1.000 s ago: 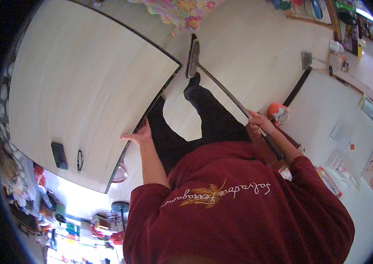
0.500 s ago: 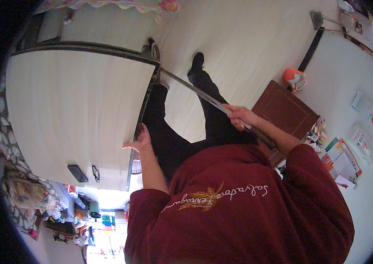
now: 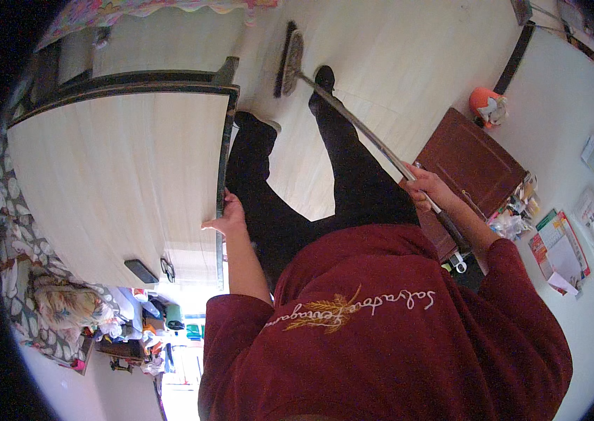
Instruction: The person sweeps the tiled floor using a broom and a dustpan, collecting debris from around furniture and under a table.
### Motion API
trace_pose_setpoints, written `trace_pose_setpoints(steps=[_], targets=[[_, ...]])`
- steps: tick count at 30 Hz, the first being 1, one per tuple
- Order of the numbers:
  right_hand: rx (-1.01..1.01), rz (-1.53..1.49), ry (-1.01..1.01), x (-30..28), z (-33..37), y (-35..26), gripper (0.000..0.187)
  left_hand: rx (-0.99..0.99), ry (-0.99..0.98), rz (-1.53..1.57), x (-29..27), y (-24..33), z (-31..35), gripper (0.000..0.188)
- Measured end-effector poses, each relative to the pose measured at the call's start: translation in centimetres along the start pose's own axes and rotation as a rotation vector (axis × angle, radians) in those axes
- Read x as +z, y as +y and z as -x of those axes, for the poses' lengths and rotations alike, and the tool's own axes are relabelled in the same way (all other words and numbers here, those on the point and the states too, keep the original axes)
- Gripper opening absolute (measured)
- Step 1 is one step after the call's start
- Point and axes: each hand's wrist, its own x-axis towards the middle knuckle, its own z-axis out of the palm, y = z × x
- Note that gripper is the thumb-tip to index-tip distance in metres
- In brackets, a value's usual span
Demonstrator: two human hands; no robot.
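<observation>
Broom (image 3: 294,64) at twelve o'clock, its bristled head lies between the corner of the pale counter (image 3: 122,168) and the black right shoe (image 3: 324,79), the two things crowding it. Around mid-view, the counter spans nine to ten o'clock, with a phone (image 3: 141,271) and glasses (image 3: 168,270) at eight. An orange object (image 3: 485,104) sits at two, a brown panel (image 3: 476,161) just below it, leaflets (image 3: 562,256) at three. From the right hand (image 3: 424,188), wrapped around the handle, the head is between ten and eleven; from the left hand (image 3: 230,215), thumb spread wide at the counter's edge, about one.
</observation>
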Motion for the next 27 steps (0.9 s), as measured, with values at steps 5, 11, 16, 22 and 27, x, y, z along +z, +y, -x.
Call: trace_pose_setpoints(steps=[5, 11, 16, 22, 27], targets=[[0.088, -0.108, -0.163, 2.6, -2.4, 0.5, 0.053, -0.054, -0.084, -0.012, 0.0, 0.0, -0.2, 0.106], [0.071, -0.200, -0.256, 4.4, -8.3, 2.3, 0.050, -0.076, -0.189, -0.037, -0.6, 0.4, -1.0, 0.107], [-0.011, -0.338, -0.089, 0.4, -6.6, 1.9, 0.047, -0.033, -0.150, -0.047, -0.3, 0.1, -1.0, 0.106], [-0.082, -0.451, -0.037, -1.0, -1.4, 0.3, 0.049, -0.032, -0.111, -0.035, -0.3, 0.2, -1.3, 0.105], [-0.031, -0.516, -0.180, 0.6, 0.4, 1.9, 0.047, -0.015, -0.153, -0.054, 0.3, -0.2, -0.5, 0.105]])
